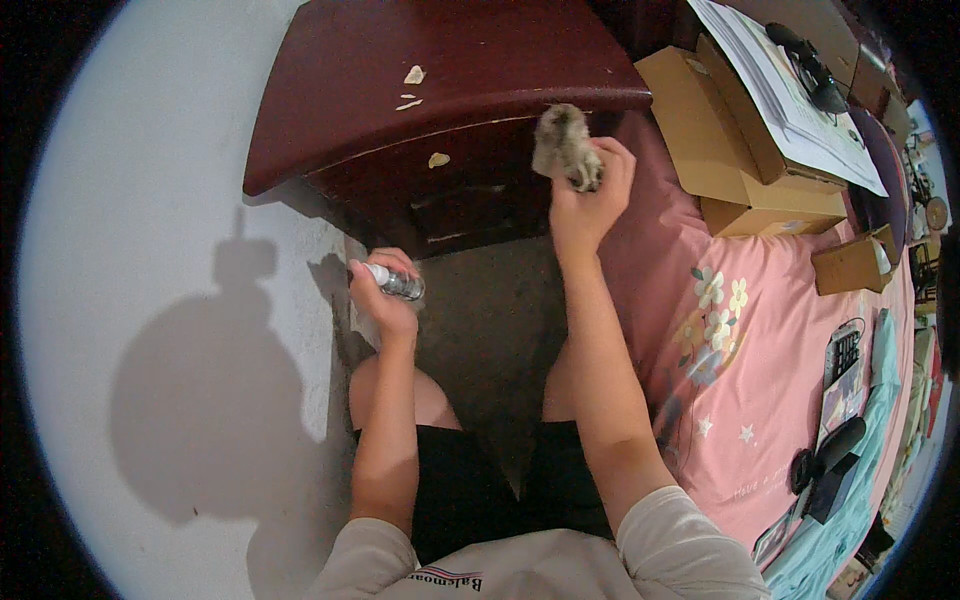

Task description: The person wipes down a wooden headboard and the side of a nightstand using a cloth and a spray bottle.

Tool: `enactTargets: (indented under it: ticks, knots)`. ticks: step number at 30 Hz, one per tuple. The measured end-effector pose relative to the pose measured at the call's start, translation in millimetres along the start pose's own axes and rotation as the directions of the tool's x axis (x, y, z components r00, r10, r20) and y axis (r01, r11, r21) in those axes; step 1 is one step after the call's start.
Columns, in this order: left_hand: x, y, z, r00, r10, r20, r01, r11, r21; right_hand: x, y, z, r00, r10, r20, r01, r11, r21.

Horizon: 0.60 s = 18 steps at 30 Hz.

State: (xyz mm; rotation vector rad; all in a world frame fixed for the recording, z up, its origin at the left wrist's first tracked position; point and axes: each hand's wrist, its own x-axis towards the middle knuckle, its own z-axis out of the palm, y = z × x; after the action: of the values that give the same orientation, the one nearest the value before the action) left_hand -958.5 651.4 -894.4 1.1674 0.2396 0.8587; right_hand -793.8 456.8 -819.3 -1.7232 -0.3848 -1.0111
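A cramped corner of a bedroom, seen from above: a pale wall (150,300) fills the left side and carries the person's shadow, a dark red wooden nightstand (440,70) stands at the far middle, and a bed with a pink flowered sheet (740,340) runs down the right. The nightstand's top shows chipped patches of finish, and its front has a drawer facing the person, who squats on a dull grey floor (490,310).

The right hand (590,195) is closed tight around a bunched grey cloth (562,145), pressing it against the nightstand's front edge at its right end. The cloth looks soft and light, likely limp and easy to crumple — a full-fist hold on the wad, as here, should keep it from slipping loose.

The left hand (385,295) is wrapped around a small spray bottle (397,283), held low and near the wall, just below the nightstand. The bottle seems rigid, light and smooth, so a grip about its body suits it best.

On the far right of the bed sit cardboard boxes (740,150) with papers (790,90) on top — nearer, a remote control (845,355) and some dark gadgets lie on the sheet.
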Motion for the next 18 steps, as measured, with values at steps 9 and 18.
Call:
enactTargets:
  ticks: [9,18]
  knots:
    - [21,11,-7,0.968,-0.018,-0.249,0.032,0.998,0.052,-15,-2,9,0.991,0.111,-0.074,-0.111,0.994,0.012]
    - [5,36,-8,0.951,-0.07,-0.301,0.05,0.996,-0.072,-69,-57,76,0.988,-0.132,0.082,0.12,0.983,0.137]
